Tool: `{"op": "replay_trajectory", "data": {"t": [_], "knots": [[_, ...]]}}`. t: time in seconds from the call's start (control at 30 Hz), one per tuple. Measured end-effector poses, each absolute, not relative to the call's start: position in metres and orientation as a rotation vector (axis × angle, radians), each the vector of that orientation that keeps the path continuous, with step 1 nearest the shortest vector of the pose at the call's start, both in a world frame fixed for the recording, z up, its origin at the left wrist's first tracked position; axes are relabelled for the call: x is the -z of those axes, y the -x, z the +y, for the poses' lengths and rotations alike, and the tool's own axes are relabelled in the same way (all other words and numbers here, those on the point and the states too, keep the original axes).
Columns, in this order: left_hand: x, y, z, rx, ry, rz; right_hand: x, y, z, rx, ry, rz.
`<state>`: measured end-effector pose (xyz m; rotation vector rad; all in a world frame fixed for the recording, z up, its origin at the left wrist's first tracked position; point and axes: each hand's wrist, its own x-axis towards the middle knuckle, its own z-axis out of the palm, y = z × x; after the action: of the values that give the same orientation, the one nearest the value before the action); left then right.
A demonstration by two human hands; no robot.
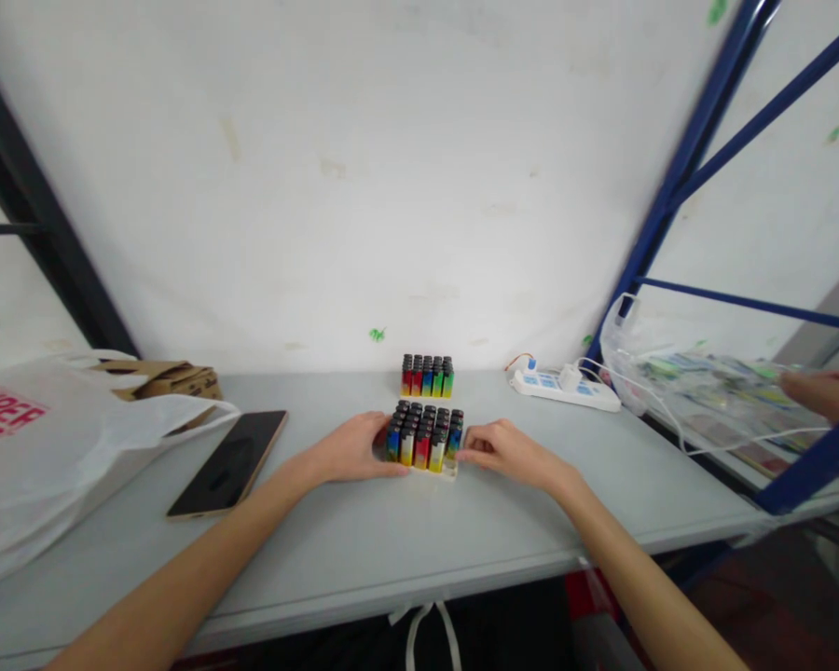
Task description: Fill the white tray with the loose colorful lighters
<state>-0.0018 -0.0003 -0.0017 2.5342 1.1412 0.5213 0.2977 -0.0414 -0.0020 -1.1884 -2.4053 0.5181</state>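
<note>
As left hand (355,448) holds lighters (421,451), right (509,452) beside

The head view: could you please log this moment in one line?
left hand: at left edge of front lighters | right hand: at their right edge | rear lighters: behind, apart | phone: flat, left side

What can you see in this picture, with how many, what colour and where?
table: one, grey, centre
wall: one, white, behind
near lighters: one block, multicoloured, black tops, mid-table
tray: one, pale, beneath them
far lighters: one block, multicoloured, nearer wall
phone: one, black, left
plastic bag: one, white, far left
cardboard: count unclear, brown, behind bag
power strip: one, white, right
packets: uncountable, mixed, far right
posts: blue right, black left
another person's hand: one, right edge
left hand: one, against near lighters' left
right hand: one, at their right
</note>
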Motion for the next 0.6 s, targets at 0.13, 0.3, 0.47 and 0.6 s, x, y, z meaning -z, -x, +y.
{"op": "replay_trajectory", "data": {"t": [0.13,0.3,0.47,0.6], "knots": [[0.005,-0.003,0.004,-0.547,-2.526,1.148,0.005,-0.316,-0.045,-0.542,1.232,-2.34],[0.007,-0.011,0.022,-0.588,-2.488,1.173,0.002,-0.328,-0.038,-0.559,1.274,-2.297],[0.008,-0.016,0.042,-0.708,-2.322,1.21,0.008,-0.33,-0.023,-0.521,1.269,-2.298],[0.01,-0.018,0.053,-0.735,-2.244,1.251,0.01,-0.33,-0.012,-0.488,1.254,-2.322]]}}
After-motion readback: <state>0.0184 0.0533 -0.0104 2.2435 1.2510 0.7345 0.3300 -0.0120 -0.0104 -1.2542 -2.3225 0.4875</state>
